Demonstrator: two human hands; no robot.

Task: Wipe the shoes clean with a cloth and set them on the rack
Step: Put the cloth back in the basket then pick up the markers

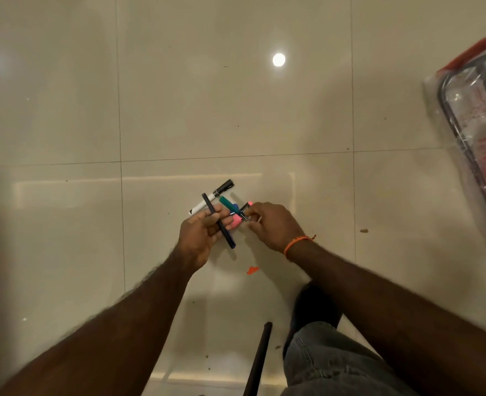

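Left hand (200, 238) fingers curl round a dark pen (218, 221), frame centre. Right hand (270, 225) fingertips pinch a pink marker (240, 217) among a green pen (227, 202) and white marker (212, 197) on the tiled floor (236, 110). Plastic-wrapped rack (476, 132) lies right edge. No shoes or cloth in view.

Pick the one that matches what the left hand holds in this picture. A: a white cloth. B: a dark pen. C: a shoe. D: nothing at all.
B: the left hand has its fingers curled round a dark pen, which sticks out above and below the fingers, over the tiled floor; no cloth or shoe is in view.
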